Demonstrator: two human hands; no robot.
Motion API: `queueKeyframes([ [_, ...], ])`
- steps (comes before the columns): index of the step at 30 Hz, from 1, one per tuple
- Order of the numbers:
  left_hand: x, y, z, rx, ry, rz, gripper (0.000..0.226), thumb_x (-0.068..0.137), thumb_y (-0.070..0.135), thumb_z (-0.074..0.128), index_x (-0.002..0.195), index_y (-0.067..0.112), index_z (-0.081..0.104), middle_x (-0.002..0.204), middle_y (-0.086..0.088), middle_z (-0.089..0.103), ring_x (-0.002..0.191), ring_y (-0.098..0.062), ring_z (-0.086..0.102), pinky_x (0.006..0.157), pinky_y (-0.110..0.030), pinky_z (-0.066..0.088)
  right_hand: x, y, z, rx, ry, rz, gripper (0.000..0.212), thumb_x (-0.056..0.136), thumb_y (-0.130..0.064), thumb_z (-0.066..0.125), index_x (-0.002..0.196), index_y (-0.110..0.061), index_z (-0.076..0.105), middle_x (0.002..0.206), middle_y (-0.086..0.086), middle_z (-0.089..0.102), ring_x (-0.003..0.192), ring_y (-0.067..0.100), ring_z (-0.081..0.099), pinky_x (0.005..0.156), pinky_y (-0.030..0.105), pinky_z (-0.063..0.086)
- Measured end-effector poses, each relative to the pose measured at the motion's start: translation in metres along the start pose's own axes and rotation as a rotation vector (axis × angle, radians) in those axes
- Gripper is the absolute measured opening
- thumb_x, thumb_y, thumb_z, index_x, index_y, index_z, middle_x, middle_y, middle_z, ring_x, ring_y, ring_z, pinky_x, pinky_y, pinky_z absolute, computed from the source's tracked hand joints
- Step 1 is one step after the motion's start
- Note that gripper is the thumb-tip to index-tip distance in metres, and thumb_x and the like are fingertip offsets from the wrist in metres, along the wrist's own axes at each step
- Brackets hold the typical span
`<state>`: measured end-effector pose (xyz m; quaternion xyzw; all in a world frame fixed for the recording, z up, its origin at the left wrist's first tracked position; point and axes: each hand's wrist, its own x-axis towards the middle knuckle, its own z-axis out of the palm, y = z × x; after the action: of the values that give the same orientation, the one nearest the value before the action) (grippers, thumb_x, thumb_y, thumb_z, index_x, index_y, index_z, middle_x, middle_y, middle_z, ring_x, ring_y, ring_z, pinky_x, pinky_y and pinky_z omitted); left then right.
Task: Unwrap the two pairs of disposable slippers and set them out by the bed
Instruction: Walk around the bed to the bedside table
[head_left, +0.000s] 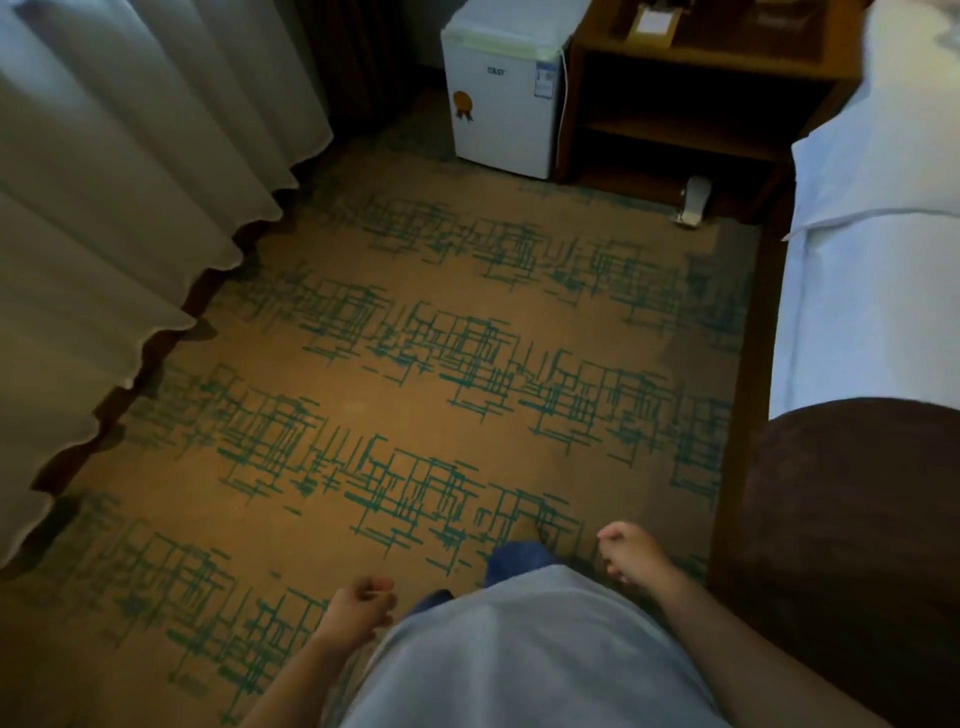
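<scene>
Both hands, left (361, 605) and right (631, 553), show a loosely curled, empty grip; no slippers visible, so we judge fetching them comes first, bed (872, 270) right of it.

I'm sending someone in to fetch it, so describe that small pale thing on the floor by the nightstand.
Start at the white mini fridge against the far wall, then the dark wooden nightstand to its right, next to the bed. The small whitish object lies on the carpet at the nightstand's foot, the only loose item there; too blurred to identify.
</scene>
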<state>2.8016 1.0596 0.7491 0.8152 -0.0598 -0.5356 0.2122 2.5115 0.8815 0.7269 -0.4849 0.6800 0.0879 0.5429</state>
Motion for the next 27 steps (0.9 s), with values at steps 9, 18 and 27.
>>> queueKeyframes([
  [9, 0.058, 0.157, 0.012, -0.031, -0.008, 0.152, 0.011, 0.084, 0.001, 0.058, 0.082, 0.012, 0.060, 0.076, -0.012, 0.064, 0.064, -0.017, 0.061, 0.062, -0.028, 0.048, 0.074, -0.127, -0.097, 0.019, 0.081, -0.018, 0.017, 0.093, -0.016, 0.044, 0.103, -0.014, 0.058, 0.089, 0.009, 0.062, 0.074, 0.022, 0.059, 0.057, 0.026, 0.045],
  [18, 0.155, 0.341, 0.019, -0.077, -0.153, 0.125, 0.008, 0.088, 0.003, 0.053, 0.092, 0.008, 0.057, 0.081, -0.008, 0.062, 0.071, -0.020, 0.061, 0.062, -0.027, 0.049, 0.139, -0.182, -0.135, 0.094, 0.132, 0.074, 0.023, 0.095, -0.018, 0.045, 0.113, -0.009, 0.057, 0.092, 0.005, 0.060, 0.077, 0.017, 0.059, 0.058, 0.024, 0.045],
  [27, 0.214, 0.548, 0.041, 0.225, -0.207, 0.266, 0.013, 0.090, 0.014, 0.052, 0.101, 0.013, 0.058, 0.083, -0.003, 0.062, 0.074, -0.015, 0.059, 0.063, -0.026, 0.041, 0.177, -0.219, -0.163, 0.279, 0.293, 0.239, 0.017, 0.091, -0.018, 0.048, 0.083, -0.016, 0.063, 0.083, 0.009, 0.060, 0.077, 0.022, 0.056, 0.071, 0.034, 0.045],
])
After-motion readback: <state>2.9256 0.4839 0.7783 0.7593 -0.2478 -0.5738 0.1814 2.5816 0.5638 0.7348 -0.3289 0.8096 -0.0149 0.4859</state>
